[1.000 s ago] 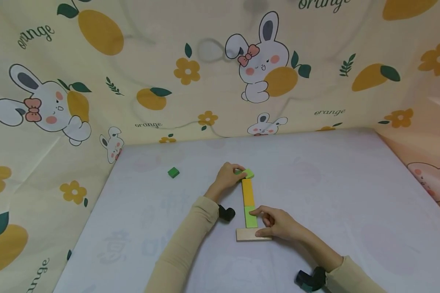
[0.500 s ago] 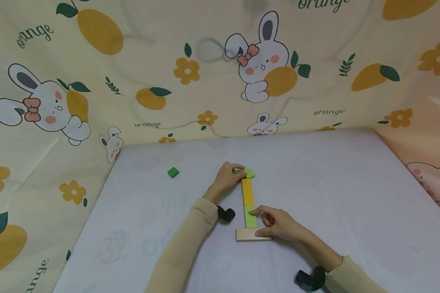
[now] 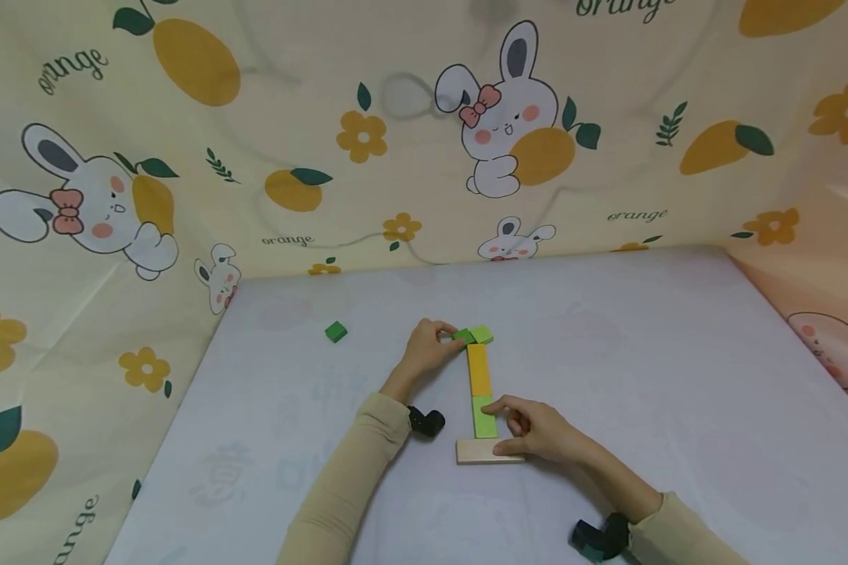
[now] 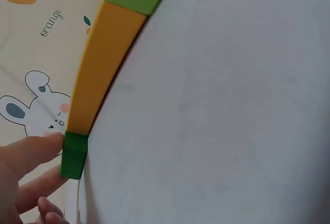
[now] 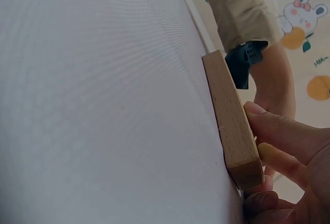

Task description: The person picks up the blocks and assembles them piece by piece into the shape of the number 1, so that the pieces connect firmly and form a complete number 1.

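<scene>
In the head view my left hand (image 3: 428, 345) is beside a dark green block (image 3: 464, 337), finger and thumb tips touching or very close to its left side. That block adjoins a light green block (image 3: 481, 334) at the far end of a line of blocks. An orange block (image 3: 479, 369) follows, then a second light green block (image 3: 484, 416). Across the near end lies a plain wooden block (image 3: 477, 451). My right hand (image 3: 547, 431) rests its index fingertip on the nearer light green block and its thumb on the wooden block (image 5: 229, 116).
Farther left on the white table surface (image 3: 643, 353) lies a separate dark green block (image 3: 336, 331). A cloth backdrop (image 3: 410, 165) printed with rabbits and oranges hangs behind and at the sides. Black wrist devices (image 3: 427, 424) sit at both cuffs.
My left hand has drawn back slightly left and toward me, uncovering more of the dark green block at the far end. The right hand stays in place.
</scene>
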Demonstrator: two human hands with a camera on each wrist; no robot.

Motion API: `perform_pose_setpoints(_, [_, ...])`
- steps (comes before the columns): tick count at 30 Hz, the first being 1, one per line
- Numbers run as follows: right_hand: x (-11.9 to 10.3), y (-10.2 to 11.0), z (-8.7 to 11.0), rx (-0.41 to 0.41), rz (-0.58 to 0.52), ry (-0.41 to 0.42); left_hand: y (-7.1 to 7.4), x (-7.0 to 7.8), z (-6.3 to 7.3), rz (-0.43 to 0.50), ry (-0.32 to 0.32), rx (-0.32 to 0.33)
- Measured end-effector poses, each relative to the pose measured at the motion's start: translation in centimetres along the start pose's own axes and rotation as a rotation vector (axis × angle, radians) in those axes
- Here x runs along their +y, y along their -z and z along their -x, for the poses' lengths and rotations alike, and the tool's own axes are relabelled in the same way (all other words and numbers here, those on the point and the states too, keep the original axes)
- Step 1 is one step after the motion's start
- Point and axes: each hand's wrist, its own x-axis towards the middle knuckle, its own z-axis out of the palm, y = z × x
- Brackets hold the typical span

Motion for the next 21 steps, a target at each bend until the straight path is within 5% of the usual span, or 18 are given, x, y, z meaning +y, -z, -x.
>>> perform_pose_setpoints(11, [0.5,-0.2,0.0,0.001,0.017,0.007,0.0,-0.4,0.1,0.005,-0.049,0.043])
perform_pose_setpoints(21, [0.2,-0.1,-0.1,0.004,0.016,-0.01,2.0,-1.2,1.9,0.079,-0.033,0.124])
